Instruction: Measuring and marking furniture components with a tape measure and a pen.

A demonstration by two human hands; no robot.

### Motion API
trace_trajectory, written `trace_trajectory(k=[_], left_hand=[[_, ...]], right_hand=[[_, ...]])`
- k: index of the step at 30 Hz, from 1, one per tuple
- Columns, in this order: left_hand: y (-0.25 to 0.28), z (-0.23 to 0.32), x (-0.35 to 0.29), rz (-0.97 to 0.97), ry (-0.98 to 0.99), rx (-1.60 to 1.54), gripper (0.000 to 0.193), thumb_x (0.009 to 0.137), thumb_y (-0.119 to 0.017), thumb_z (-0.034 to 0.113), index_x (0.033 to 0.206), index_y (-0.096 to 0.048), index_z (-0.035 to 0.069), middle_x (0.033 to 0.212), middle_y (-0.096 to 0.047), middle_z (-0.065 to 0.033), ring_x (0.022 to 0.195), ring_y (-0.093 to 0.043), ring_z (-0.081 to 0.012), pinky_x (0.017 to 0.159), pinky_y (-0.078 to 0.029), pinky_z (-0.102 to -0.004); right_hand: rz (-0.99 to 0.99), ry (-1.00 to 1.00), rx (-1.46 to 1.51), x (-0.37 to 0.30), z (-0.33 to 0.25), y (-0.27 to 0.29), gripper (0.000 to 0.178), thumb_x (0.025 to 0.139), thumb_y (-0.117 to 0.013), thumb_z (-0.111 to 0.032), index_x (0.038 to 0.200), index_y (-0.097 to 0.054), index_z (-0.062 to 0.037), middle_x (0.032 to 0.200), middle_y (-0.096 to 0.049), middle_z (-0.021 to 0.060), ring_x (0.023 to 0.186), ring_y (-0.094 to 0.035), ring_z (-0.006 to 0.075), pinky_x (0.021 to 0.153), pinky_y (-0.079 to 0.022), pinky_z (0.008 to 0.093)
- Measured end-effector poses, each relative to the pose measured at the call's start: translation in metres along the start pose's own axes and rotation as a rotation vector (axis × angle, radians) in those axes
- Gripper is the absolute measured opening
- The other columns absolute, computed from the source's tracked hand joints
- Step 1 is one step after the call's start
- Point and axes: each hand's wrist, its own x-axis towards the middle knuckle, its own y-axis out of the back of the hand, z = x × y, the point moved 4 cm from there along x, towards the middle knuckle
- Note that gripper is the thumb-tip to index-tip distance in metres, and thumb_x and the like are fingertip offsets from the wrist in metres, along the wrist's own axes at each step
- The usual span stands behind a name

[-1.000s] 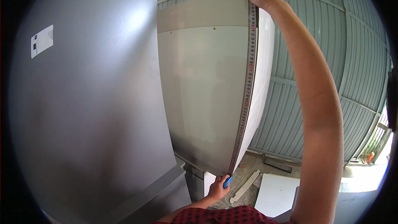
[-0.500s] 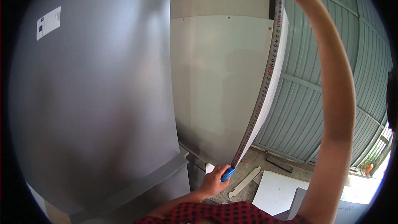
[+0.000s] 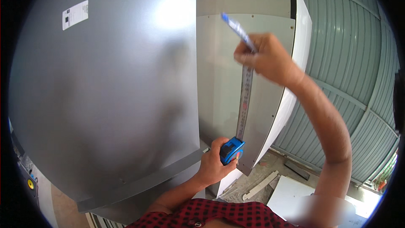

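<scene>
My left hand (image 3: 211, 164) is wrapped round the blue and black case of a tape measure (image 3: 232, 149), low in front of a pale panelled cabinet (image 3: 225, 76). From the case the metal tape blade (image 3: 245, 105) runs up to my right hand (image 3: 272, 61). The fingers of my right hand are closed at the blade's upper end, which they hide. A blue and white pen (image 3: 234, 27) sticks out of the same hand, pointing up and left, slightly blurred.
On the left stands a large glossy grey panel (image 3: 126, 88) with a white label (image 3: 76, 15) and a ledge along its bottom. A corrugated metal wall (image 3: 341, 55) rises behind the cabinet. A pale strip (image 3: 260, 185) and a white board (image 3: 291, 196) lie on the floor.
My right hand has come down and left from the cabinet's top corner, and the stretched blade is much shorter. My left hand has risen slightly with the case. The view has shifted left.
</scene>
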Motion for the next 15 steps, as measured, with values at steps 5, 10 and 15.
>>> trace_trajectory(k=[5,10,15], left_hand=[[0.018,0.009,0.000,0.003,0.109,0.019,0.068,0.068,-0.077,0.013,0.122,-0.036,0.005,0.105,-0.059,-0.0184,0.092,-0.062,-0.0231,0.079,-0.049,-0.0348],[0.017,0.009,-0.002,-0.033,0.081,0.036,0.069,0.066,-0.078,0.011,0.120,-0.038,0.003,0.104,-0.059,-0.0181,0.095,-0.061,-0.0242,0.084,-0.048,-0.0348],[0.014,0.007,-0.001,0.074,0.120,-0.037,0.070,0.066,-0.077,0.005,0.122,-0.036,0.003,0.106,-0.054,-0.0151,0.098,-0.056,-0.0223,0.084,-0.046,-0.0344]], right_hand=[[-0.064,0.052,0.127,-0.026,0.015,-0.029,0.010,0.081,-0.064,-0.009,0.081,-0.061,0.0006,0.069,-0.058,0.0031,0.063,-0.053,0.0101,0.059,-0.045,0.0252],[-0.222,-0.147,0.300,-0.032,0.020,-0.021,0.015,0.076,-0.064,-0.011,0.080,-0.062,0.0027,0.066,-0.060,0.0111,0.062,-0.058,0.0176,0.060,-0.047,0.0320],[-0.023,0.021,0.258,-0.031,0.036,-0.017,0.013,0.081,-0.064,-0.012,0.079,-0.063,0.0006,0.062,-0.056,0.0019,0.051,-0.049,0.0076,0.048,-0.040,0.0249]])
